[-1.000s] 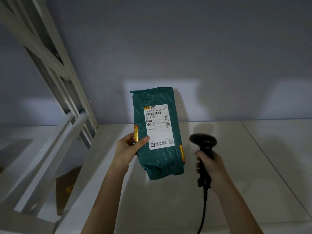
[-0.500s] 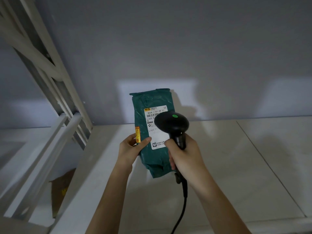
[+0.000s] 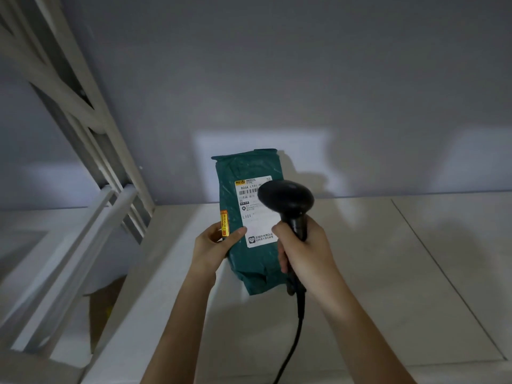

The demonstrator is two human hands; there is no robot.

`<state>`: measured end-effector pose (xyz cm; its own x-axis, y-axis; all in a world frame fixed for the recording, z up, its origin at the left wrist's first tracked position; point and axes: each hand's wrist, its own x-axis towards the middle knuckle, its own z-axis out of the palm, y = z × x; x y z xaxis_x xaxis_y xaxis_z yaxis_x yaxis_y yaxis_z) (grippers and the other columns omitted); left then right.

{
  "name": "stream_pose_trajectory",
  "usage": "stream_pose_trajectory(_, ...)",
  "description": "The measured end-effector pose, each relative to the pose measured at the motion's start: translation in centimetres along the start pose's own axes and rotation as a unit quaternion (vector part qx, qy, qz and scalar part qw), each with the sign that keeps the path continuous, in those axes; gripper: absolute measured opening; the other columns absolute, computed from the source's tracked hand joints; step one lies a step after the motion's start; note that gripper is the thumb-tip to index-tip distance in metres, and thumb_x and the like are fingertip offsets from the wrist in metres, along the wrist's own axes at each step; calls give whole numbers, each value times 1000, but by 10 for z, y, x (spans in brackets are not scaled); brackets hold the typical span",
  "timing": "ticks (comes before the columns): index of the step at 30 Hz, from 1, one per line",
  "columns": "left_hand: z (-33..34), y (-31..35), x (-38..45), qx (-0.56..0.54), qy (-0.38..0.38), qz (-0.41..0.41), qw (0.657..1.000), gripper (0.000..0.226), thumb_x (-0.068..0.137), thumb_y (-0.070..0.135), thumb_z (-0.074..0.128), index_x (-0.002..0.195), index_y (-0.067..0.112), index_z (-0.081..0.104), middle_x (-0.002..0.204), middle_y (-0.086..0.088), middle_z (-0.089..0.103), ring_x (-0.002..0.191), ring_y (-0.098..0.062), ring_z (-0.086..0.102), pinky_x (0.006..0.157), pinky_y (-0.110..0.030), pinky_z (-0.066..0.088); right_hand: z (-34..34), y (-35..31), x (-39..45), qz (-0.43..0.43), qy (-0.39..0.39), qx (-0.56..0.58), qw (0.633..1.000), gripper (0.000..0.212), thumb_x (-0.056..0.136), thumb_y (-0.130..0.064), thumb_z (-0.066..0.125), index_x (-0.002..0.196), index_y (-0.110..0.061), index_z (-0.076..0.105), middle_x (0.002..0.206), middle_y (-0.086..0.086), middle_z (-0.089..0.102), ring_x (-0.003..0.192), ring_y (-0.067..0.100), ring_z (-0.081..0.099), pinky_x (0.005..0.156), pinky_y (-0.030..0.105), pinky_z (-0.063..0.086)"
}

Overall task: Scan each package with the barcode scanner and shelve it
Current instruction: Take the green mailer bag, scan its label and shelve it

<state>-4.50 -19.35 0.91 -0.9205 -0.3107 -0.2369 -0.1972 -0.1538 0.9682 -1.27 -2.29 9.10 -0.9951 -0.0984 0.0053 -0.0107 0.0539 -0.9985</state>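
Green package is standing up over the white shelf, its white label facing us. Left hand is pinching its left edge, thumb in front. Right hand is wrapping its fingers around the black barcode scanner, covering part of the label.

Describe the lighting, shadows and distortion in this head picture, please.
Head view: dim room, with bright patches on the wall behind the green package; the barcode scanner casts a shadow to its right; the shelf frame bends from the wide lens; label print is partly legible.
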Motion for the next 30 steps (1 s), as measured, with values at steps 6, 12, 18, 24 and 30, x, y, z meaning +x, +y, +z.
stream_pose_trajectory(6, -10, 1, -7, -25, 63, -18, 998, 33, 70, 26, 81, 99, 15, 69, 93, 0, 75, 77, -14, 72, 53, -22, 56, -22, 36, 53, 59, 87, 9, 994, 16, 84, -27, 56, 81, -16, 44, 49, -2, 49, 33, 8, 48, 36, 22, 39)
stream_pose_trajectory(12, -18, -1, -22, -35, 111, -31, 993, 39, 72, 28, 80, 105, 12, 68, 98, -4, 74, 81, -17, 71, 51, -21, 56, -28, 99, 84, 188, 67, -53, 978, 23, 82, -32, 56, 85, -10, 48, 64, 8, 50, 54, 23, 51, 53, 31, 42)
stream_pose_trajectory(18, -6, 3, -43, -31, 130, -38, 990, 41, 77, 34, 74, 108, 9, 66, 96, -4, 73, 82, -16, 70, 50, -20, 54, -24, 126, 80, 195, 41, -101, 975, 25, 88, -31, 54, 71, -12, 53, 62, 7, 54, 54, 21, 53, 56, 27, 38)
stream_pose_trajectory(24, 10, 2, -62, -52, 162, -44, 984, 54, 80, 39, 70, 119, 4, 56, 110, -11, 68, 90, -20, 67, 58, -25, 51, -32, 130, 76, 192, 32, -118, 974, 33, 91, -19, 54, 107, 9, 59, 104, 28, 64, 97, 36, 61, 75, 33, 40)
stream_pose_trajectory(30, 29, 7, -77, -40, 157, -44, 986, 57, 79, 42, 71, 117, 4, 53, 106, -11, 68, 87, -20, 67, 58, -26, 50, -61, 105, 53, 32, 64, -116, 991, 30, 91, -15, 56, 117, -3, 50, 124, 20, 49, 111, 31, 53, 87, 35, 45)
